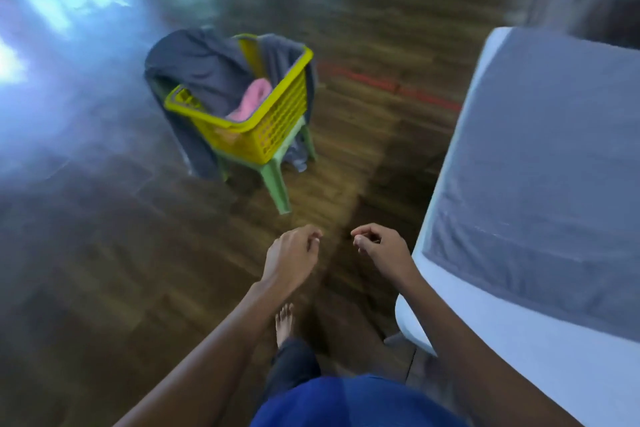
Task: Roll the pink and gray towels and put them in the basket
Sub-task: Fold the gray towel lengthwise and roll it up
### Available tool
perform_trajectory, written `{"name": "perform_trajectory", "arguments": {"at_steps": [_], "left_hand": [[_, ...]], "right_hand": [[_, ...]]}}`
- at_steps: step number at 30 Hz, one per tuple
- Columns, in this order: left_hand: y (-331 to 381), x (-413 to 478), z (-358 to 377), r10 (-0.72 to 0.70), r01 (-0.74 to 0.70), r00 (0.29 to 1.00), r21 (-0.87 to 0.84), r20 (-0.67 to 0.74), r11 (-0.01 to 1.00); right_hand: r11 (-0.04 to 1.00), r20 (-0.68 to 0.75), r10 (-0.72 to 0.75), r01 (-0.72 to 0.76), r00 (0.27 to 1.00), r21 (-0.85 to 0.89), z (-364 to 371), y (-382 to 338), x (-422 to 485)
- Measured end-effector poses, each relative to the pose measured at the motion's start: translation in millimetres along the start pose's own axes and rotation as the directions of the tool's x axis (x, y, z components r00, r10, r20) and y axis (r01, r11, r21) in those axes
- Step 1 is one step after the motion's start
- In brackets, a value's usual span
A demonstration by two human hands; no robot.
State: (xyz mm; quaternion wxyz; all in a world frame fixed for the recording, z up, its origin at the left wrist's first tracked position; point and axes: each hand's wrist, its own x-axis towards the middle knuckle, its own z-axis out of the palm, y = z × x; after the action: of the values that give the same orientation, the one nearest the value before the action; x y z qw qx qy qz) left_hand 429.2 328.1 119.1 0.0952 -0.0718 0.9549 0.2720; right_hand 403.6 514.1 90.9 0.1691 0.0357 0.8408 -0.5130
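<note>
A yellow plastic basket [277, 128] sits on a green plastic chair [277, 180] on the wooden floor, ahead and to the left. A pink towel [252, 99] lies inside the basket. A dark gray cloth [204, 66] hangs over the basket's far rim and down the chair's left side. Another gray towel [540, 163] lies spread flat on the white table [540, 354] at the right. My left hand [292, 256] and my right hand [379, 246] hover side by side over the floor, fingers loosely curled, holding nothing. The view is blurred by motion.
Wooden floor lies between me and the chair. A red tape line [388, 83] crosses the floor behind the basket. The table's rounded edge is close by my right forearm. My bare foot [284, 322] is below my hands.
</note>
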Motion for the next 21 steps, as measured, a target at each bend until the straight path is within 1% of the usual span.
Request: {"name": "perform_trajectory", "arguments": {"at_steps": [3, 6, 10, 15, 21], "left_hand": [[9, 78, -9, 0.104, -0.106, 0.992, 0.026, 0.07, 0.994], [24, 159, -20, 0.205, -0.208, 0.972, 0.013, 0.116, 0.978], [63, 258, -34, 0.365, -0.38, 0.905, 0.028, 0.221, 0.925], [118, 363, -32, 0.521, -0.573, 0.772, 0.044, 0.364, 0.818], [208, 486, 10, 0.639, -0.728, 0.613, 0.02, 0.464, 0.685]], "right_hand": [[0.997, -0.108, 0.067, -0.062, 0.992, 0.042, -10, -9, 44], [0.989, -0.201, 0.12, -0.101, 0.972, 0.105, -23, -26, 95], [0.965, -0.347, 0.221, -0.153, 0.912, 0.214, -51, -49, 161], [0.927, -0.506, 0.333, -0.178, 0.795, 0.331, -93, -58, 227], [0.862, -0.634, 0.471, -0.168, 0.613, 0.478, -159, -34, 315]]}}
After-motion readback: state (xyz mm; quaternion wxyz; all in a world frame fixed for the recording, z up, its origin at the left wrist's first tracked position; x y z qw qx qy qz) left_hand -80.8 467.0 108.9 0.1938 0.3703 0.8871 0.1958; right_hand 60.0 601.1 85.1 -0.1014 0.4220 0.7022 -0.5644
